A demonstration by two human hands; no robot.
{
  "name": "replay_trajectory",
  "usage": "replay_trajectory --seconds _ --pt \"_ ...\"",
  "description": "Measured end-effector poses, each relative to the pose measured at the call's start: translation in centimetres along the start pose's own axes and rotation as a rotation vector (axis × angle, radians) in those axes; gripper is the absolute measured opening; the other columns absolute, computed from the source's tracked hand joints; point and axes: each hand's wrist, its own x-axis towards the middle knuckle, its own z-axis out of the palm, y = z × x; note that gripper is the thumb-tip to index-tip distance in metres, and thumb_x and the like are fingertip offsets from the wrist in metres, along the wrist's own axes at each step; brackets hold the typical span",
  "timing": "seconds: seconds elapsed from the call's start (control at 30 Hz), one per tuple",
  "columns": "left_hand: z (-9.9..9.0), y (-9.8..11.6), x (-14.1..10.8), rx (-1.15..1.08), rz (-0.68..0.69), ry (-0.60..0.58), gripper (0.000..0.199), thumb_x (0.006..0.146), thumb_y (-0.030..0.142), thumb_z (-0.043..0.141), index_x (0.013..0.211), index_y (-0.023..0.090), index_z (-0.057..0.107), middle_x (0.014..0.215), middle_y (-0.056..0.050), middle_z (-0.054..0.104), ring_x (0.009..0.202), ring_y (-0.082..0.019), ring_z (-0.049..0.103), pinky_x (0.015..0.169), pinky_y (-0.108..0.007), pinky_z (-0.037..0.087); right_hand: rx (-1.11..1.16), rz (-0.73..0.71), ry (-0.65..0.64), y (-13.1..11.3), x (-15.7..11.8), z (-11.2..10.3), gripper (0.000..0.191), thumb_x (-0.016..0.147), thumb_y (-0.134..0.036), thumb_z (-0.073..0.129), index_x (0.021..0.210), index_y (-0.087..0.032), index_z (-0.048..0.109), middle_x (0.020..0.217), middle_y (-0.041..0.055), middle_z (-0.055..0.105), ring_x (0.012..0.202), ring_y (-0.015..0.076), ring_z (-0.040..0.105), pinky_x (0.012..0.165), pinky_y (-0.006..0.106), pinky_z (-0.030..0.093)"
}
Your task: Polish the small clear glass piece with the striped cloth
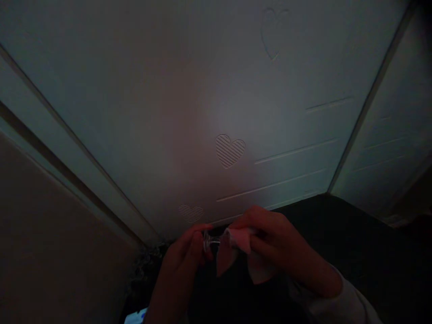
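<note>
You seem mid-wipe, your left hand (187,254) pinching one end of the clear stemmed piece (213,240) over the dark surface (337,229), towards its far edge, your right hand (275,231) gripping a pinkish cloth (241,239) at its other end; any further stroke calls for a steady left pinch.

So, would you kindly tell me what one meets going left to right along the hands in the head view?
Left fingers, clear object, pinkish cloth, right fingers, pale sleeve.
</note>
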Motion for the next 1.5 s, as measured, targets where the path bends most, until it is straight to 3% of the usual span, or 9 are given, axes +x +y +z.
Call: replay_trajectory --seconds 0.17,0.4,0.7,0.93,1.0,1.07,1.2,1.37,1.5 --pt "-0.1 0.3 -0.4 -0.019 -0.042 -0.087 0.038 0.081 0.053 0.061 0.096 0.019 0.071 0.063 0.0 0.065 0.061 -0.016 0.058 0.057 -0.024 0.044 0.006 -0.009 -0.004 -0.2 0.0 -0.1 0.037 0.069 -0.001 0.045 0.087 -0.019 0.072 0.078 0.0033 0.073 0.071 0.0159 0.062 0.07 0.027 0.046" --pt "-0.3 -0.3 -0.3 -0.049 -0.04 -0.127 0.034 0.082 0.048 0.063 0.105 0.023 0.069 0.081 -0.002 0.072 0.074 -0.017 0.065 0.065 -0.024 0.05 0.013 0.011 -0.009 -0.2 -0.2 -0.4 0.034 0.071 -0.003 0.046 0.086 -0.019 0.073 0.078 0.0031 0.073 0.071 0.0161 0.063 0.068 0.026 0.046" --pt "-0.2 -0.1 -0.7 -0.122 -0.03 -0.094 0.033 0.081 0.036 0.07 0.113 0.031 0.069 0.109 0.0 0.075 0.102 -0.019 0.068 0.086 -0.024 0.053 0.076 0.101 -0.021 -0.1 -0.2 -0.5 0.033 0.07 -0.004 0.049 0.088 -0.018 0.072 0.081 0.0032 0.073 0.074 0.0168 0.064 0.07 0.027 0.046" --pt "0.2 -0.6 -0.6 -0.009 0.048 -0.091 0.04 0.079 0.043 0.069 0.116 0.029 0.068 0.123 -0.004 0.069 0.105 -0.022 0.065 0.081 -0.026 0.053 0.15 0.151 0.029 0.3 -0.3 -0.9 0.027 0.068 -0.006 0.05 0.082 -0.019 0.069 0.076 0.0013 0.071 0.067 0.0146 0.061 0.063 0.024 0.044" --pt "0.4 -0.7 -0.5 -0.039 0.062 -0.064 0.053 0.079 0.05 0.067 0.126 0.026 0.06 0.117 -0.006 0.071 0.098 -0.021 0.067 0.081 -0.027 0.052 0.145 0.14 0.058 0.4 -0.4 -1.0 0.024 0.068 -0.007 0.05 0.079 -0.019 0.068 0.073 0.0012 0.069 0.064 0.0146 0.06 0.061 0.024 0.044" --pt "0.6 -0.7 -0.4 -0.045 0.081 -0.032 0.063 0.08 0.059 0.061 0.129 0.019 0.056 0.095 -0.006 0.076 0.082 -0.019 0.067 0.076 -0.028 0.052 0.122 0.129 0.093 0.4 -0.5 -1.1 0.019 0.069 -0.01 0.051 0.076 -0.019 0.067 0.069 0.0013 0.067 0.061 0.0152 0.059 0.059 0.024 0.044" --pt "0.8 -0.5 -0.2 -0.077 0.083 -0.056 0.063 0.084 0.068 0.046 0.112 0.014 0.064 0.06 -0.001 0.067 0.055 -0.015 0.057 0.059 -0.026 0.047 0.071 0.105 0.113 0.1 -0.5 -1.4 0.013 0.071 -0.015 0.052 0.07 -0.02 0.064 0.065 0.0013 0.065 0.058 0.0159 0.059 0.054 0.024 0.043" --pt "1.1 0.3 -0.5 -0.151 -0.004 -0.104 0.041 0.081 0.055 0.061 0.094 0.017 0.07 0.056 0.002 0.062 0.052 -0.011 0.054 0.051 -0.02 0.044 0.061 0.028 0.086 -0.4 -0.4 -1.3 0.015 0.071 -0.012 0.05 0.066 -0.02 0.061 0.063 0.0012 0.064 0.059 0.0152 0.058 0.055 0.024 0.043" --pt "1.2 0.5 -0.8 -0.229 -0.01 -0.115 0.026 0.078 0.039 0.071 0.098 0.022 0.071 0.066 0.003 0.067 0.06 -0.011 0.06 0.056 -0.017 0.047 0.128 0.091 0.057 -0.4 -0.4 -1.2 0.019 0.071 -0.01 0.05 0.075 -0.019 0.066 0.069 0.0016 0.068 0.06 0.0143 0.059 0.056 0.023 0.042"
